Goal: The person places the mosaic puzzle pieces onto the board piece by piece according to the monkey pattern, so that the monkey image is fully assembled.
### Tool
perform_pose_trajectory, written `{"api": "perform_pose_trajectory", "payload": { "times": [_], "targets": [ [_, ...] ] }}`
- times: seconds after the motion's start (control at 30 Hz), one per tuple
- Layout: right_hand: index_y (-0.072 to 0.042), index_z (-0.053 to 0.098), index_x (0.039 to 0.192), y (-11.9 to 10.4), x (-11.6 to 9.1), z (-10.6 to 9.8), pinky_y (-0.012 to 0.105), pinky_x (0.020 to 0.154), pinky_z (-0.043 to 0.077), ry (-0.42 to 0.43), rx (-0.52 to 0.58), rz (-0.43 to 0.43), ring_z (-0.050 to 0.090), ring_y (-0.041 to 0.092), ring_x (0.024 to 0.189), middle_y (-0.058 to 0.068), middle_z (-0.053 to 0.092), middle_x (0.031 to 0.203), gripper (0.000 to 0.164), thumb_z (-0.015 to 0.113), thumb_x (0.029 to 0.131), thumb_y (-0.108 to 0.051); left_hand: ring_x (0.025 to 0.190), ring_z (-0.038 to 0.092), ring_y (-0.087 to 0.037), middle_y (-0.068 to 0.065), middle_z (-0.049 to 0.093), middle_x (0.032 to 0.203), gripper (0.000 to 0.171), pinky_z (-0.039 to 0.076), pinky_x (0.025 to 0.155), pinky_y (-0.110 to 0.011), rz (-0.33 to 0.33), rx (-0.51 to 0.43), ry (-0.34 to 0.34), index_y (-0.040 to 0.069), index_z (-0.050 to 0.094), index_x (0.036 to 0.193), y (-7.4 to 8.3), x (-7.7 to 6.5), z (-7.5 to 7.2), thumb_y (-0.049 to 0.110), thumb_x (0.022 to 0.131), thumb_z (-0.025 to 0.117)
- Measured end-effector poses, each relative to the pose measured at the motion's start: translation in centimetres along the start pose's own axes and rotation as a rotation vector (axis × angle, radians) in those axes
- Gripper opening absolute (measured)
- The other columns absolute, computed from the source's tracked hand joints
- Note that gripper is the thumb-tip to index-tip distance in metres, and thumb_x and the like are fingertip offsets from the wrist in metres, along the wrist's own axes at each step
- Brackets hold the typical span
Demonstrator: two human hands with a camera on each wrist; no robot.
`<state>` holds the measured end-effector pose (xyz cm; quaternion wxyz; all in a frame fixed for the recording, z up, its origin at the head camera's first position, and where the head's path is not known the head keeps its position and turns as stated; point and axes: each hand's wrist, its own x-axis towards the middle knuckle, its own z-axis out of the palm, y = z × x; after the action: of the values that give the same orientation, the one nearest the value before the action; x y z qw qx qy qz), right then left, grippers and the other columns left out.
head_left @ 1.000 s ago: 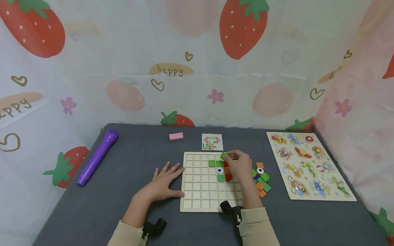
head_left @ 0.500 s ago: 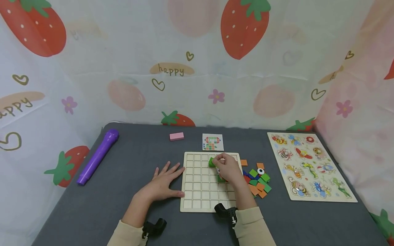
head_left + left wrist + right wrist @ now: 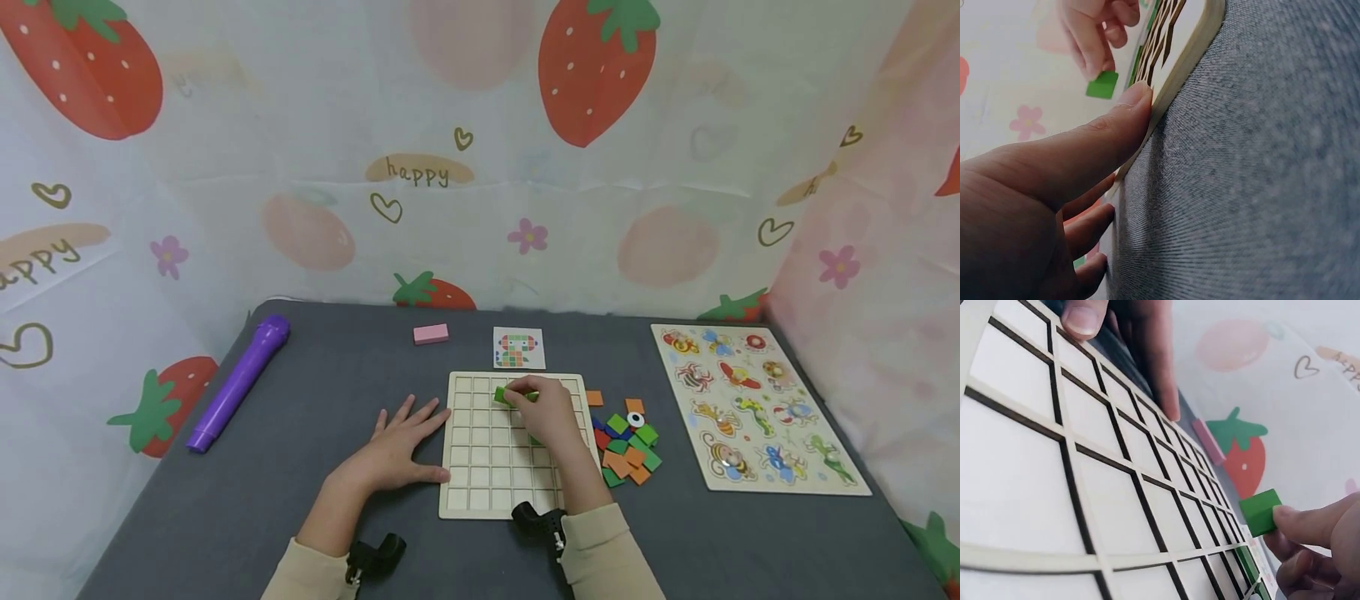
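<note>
A green tile (image 3: 500, 395) is pinched between the thumb and finger of my right grip (image 3: 546, 410), over the upper rows of the gridded board (image 3: 477, 498). The tile lies short of the board's far edge. My left grip (image 3: 396, 446) is spread flat with nothing held, thumb and fingertips at the board's left edge. From there the gray counter (image 3: 300, 483) runs out to a purple stick (image 3: 238, 385); it also extends from the near edge toward me. On the right, room is tighter: loose tiles (image 3: 626, 446) in orange, green, blue and red crowd just beside the edge.

The board's cells show pale bare wood across the left and near rows; seated green tiles (image 3: 1247, 564) fill some cells near my right grip, which partly hides them in the head view.

The left-wrist view shows what the head view cannot: the pinched tile stands apart from the board's face, and my left thumb touches the rim. The right-wrist view shows the tile's broad face and thickness.

Beyond the far edge are a small picture card (image 3: 519, 347) and a pink block (image 3: 431, 334); well to the right lies an insect puzzle (image 3: 757, 407).
</note>
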<state>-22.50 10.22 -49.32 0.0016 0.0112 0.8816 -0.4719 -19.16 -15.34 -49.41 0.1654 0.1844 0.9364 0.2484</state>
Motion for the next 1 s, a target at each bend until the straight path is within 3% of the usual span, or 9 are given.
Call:
{"api": "perform_pose_trajectory", "payload": {
  "times": [0.3,0.5,0.73,1.0],
  "targets": [
    [-0.019,0.078,0.101,-0.3,0.2,0.6,0.029,0.059,0.047,0.072,-0.152,-0.029,0.064,0.017,0.077,-0.001,0.075,0.098,0.009,0.073,0.094,-0.022,0.157,0.003,-0.038,-0.006,0.025,0.168,0.095,-0.003,0.120,-0.068,0.000,-0.001,-0.002,0.022,0.036,0.159,0.0,0.1,0.0,0.054,0.081,0.080],
    [-0.023,0.079,0.103,-0.3,0.2,1.0,0.031,0.057,0.047,0.084,-0.261,-0.025,0.068,0.022,0.088,-0.002,0.076,0.100,0.011,0.074,0.093,-0.025,0.157,0.002,-0.038,-0.006,0.025,0.168,0.095,-0.003,0.120,-0.068,-0.005,0.001,-0.005,0.023,0.035,0.159,0.0,0.0,0.0,0.055,0.081,0.080],
    [-0.022,0.079,0.112,-0.4,0.0,1.1,0.030,0.057,0.047,0.055,-0.334,-0.089,0.066,0.021,0.083,0.001,0.070,0.099,0.020,0.075,0.092,-0.022,0.157,0.003,-0.038,-0.006,0.025,0.168,0.096,-0.002,0.120,-0.068,-0.009,0.002,-0.002,0.023,0.036,0.159,0.0,0.1,0.2,0.055,0.080,0.080],
    [-0.023,0.082,0.105,-0.5,-0.1,0.8,0.030,0.057,0.044,0.008,-0.347,-0.089,0.059,0.019,0.077,0.005,0.064,0.099,0.015,0.077,0.091,-0.023,0.157,0.003,-0.037,-0.006,0.025,0.168,0.096,-0.002,0.120,-0.068,-0.011,0.007,-0.002,0.023,0.036,0.159,-0.1,0.2,0.2,0.055,0.080,0.080]
  ]
}}
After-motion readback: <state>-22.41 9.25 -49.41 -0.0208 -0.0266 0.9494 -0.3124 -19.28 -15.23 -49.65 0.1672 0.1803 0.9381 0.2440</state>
